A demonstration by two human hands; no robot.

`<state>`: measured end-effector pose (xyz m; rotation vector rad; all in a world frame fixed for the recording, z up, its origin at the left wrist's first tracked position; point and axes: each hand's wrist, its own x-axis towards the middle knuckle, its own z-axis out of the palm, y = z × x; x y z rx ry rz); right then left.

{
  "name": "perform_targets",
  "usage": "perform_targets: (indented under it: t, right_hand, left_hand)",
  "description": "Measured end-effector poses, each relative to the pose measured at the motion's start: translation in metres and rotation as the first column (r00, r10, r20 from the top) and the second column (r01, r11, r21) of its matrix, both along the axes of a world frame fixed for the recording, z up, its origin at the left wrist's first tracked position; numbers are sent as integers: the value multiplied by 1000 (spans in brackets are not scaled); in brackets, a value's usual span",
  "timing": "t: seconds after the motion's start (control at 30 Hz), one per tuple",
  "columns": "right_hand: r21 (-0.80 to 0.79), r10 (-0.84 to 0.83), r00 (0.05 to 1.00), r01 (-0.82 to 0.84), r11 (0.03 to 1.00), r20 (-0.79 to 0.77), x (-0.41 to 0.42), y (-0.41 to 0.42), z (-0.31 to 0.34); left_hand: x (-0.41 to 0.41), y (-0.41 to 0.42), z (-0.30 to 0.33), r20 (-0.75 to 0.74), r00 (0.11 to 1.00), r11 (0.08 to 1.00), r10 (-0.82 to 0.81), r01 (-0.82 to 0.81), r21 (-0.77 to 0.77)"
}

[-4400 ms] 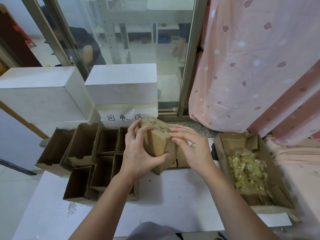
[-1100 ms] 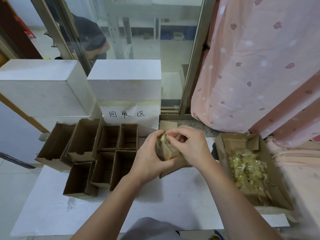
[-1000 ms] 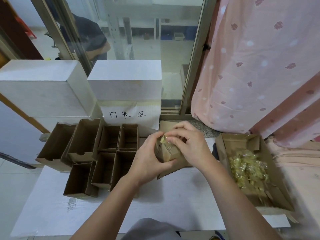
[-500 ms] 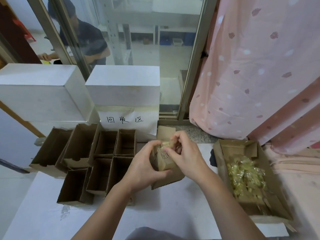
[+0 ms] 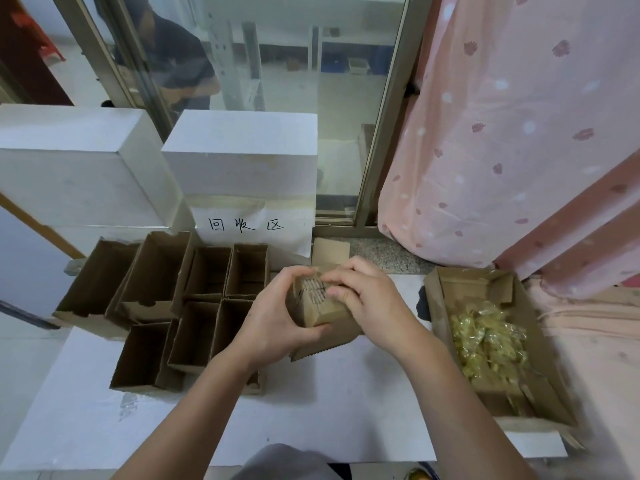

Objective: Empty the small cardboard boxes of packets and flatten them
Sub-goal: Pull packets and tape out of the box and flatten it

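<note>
Small brown cardboard box (image 5: 317, 308) held above the white table (image 5: 311, 403), gripped by left hand (image 5: 277, 315) with curled fingers. Right hand (image 5: 372, 299) fingertips pinching its top. Beside, open cardboard tray (image 5: 540, 344) of yellowish packets (image 5: 488, 344).

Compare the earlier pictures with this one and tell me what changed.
The small box in the left hand had its top shut, then opened. The right hand, which pressed on the top, now has its fingers at the opening. Unchanged: the left hand's grip, the empty boxes, the tray of packets.
</note>
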<state>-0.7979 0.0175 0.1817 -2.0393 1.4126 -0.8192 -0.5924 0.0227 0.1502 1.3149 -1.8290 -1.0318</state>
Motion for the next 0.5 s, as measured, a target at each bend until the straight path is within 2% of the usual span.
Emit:
perform_targets:
  t: [0.07,0.17,0.33,0.43,0.5]
  right_hand:
    - [25,-15,998,14,1000,53,-1,2,2]
    - [56,-151,972,144,988,180,2,5,5]
    - [-178,-81,996,86,980,35,1,9,-1]
    - [-282,-190,982,184,942,6,-10,12,-1]
    - [-259,-243,970,228,939,-28,-14,13,-2]
  left_hand:
    - [-1,2,-2,-11,1000,1000,5,-5,6]
    - [-3,3,-1,-41,999,1000,27,-27,17]
    - [0,2,1,-6,1000,1000,0,0,-3]
    - [13,0,3,-45,999,1000,20,-19,22]
    - [18,-1,5,-30,1000,1000,-6,6,14]
